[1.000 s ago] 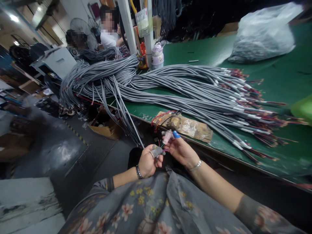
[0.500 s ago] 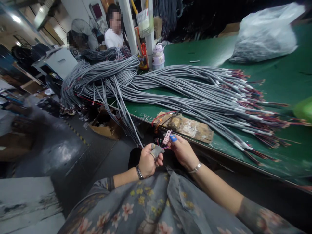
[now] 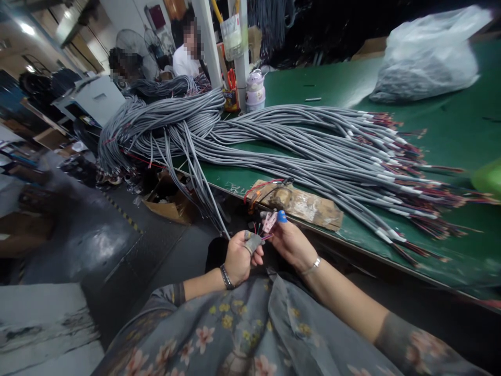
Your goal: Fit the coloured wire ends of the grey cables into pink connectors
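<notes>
My left hand is closed in a fist over my lap, gripping the end of a grey cable that hangs from the table edge; thin coloured wires stick up from the fist, and a grey cot covers the thumb. My right hand is pinched on a small pale pink connector right above those wires, with a blue cot on one fingertip. A big pile of grey cables with stripped coloured ends lies across the green table.
A brown taped pad sits at the table's near edge. A lavender bottle stands by a white post. A filled clear plastic bag lies far right. Two people sit at the far left, and a cardboard box rests on the floor.
Both hands stayed together over my lap. My right hand shifted the pink connector slightly at the wire ends. The person in white at the back moved a little to the right.
</notes>
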Available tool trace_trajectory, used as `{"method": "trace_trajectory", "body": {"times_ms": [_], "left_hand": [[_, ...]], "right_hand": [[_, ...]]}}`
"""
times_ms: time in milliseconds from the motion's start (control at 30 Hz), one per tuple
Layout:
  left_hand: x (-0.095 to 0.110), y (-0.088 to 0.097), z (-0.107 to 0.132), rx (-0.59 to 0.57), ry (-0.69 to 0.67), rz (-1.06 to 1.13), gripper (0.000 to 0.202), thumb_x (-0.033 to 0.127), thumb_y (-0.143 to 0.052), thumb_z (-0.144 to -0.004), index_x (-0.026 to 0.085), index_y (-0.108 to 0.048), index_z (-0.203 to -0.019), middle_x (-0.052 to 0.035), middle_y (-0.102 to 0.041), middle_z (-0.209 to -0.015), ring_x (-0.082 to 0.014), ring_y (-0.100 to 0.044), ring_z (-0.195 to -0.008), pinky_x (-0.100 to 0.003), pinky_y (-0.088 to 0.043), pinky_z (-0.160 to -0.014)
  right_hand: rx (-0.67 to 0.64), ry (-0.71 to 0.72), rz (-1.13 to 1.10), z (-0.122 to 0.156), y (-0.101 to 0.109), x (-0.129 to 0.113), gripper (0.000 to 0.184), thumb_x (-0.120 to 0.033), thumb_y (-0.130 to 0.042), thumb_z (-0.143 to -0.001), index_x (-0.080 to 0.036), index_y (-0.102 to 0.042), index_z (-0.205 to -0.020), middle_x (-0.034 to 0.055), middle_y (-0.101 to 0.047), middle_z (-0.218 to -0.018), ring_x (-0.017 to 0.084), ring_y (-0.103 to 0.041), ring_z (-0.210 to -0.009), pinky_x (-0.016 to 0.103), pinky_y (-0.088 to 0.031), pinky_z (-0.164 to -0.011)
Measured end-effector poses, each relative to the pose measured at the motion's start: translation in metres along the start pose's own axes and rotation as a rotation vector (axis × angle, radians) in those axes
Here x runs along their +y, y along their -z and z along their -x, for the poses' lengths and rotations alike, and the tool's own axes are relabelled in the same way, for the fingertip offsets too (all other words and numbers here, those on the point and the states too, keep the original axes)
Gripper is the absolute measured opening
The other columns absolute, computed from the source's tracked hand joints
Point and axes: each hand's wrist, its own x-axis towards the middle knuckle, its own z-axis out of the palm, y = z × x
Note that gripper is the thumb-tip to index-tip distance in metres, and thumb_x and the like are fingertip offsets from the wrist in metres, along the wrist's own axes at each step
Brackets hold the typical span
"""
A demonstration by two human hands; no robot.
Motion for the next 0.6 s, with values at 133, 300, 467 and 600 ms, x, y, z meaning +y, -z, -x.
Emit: {"method": "trace_trajectory", "body": {"times_ms": [133, 300, 467, 600], "left_hand": [[-0.002, 0.002, 0.0, 0.015, -0.009, -0.007, 0.039, 0.051, -0.069, -0.06, 0.017, -0.05, -0.061, 0.0041, -0.054, -0.047, -0.0043, -0.044, -0.031, -0.016, -0.023, -0.033], [-0.005, 0.003, -0.001, -0.008, 0.002, -0.042, 0.036, 0.048, -0.069, -0.06, 0.017, -0.051, -0.061, 0.0038, -0.055, -0.048, -0.0046, -0.045, -0.032, -0.015, -0.024, -0.033], [-0.004, 0.005, 0.002, -0.012, -0.002, -0.053, 0.037, 0.049, -0.07, -0.06, 0.017, -0.051, -0.061, 0.0038, -0.055, -0.048, -0.0047, -0.045, -0.032, -0.016, -0.025, -0.033], [-0.004, 0.009, 0.005, -0.014, -0.009, -0.048, 0.037, 0.049, -0.07, -0.061, 0.017, -0.051, -0.061, 0.0035, -0.055, -0.048, -0.0051, -0.045, -0.032, -0.016, -0.027, -0.034]], "right_hand": [[0.059, -0.017, -0.093, -0.005, -0.001, 0.001, 0.035, -0.052, -0.08, -0.058, -0.022, -0.067, -0.07, -0.001, -0.064, -0.066, 0.014, -0.053, -0.059, 0.027, -0.044, -0.057], [0.067, -0.03, -0.093, -0.003, -0.002, 0.001, 0.033, -0.053, -0.079, -0.059, -0.023, -0.067, -0.069, 0.0006, -0.066, -0.068, 0.016, -0.056, -0.062, 0.028, -0.045, -0.057], [0.02, -0.073, -0.085, 0.001, 0.003, 0.0, 0.037, -0.06, -0.07, -0.067, -0.024, -0.067, -0.074, 0.0019, -0.068, -0.07, 0.017, -0.058, -0.063, 0.028, -0.045, -0.056], [-0.053, -0.137, -0.082, 0.007, 0.011, -0.004, 0.037, -0.061, -0.067, -0.069, -0.023, -0.067, -0.069, 0.0016, -0.066, -0.068, 0.014, -0.057, -0.059, 0.026, -0.045, -0.054]]}}
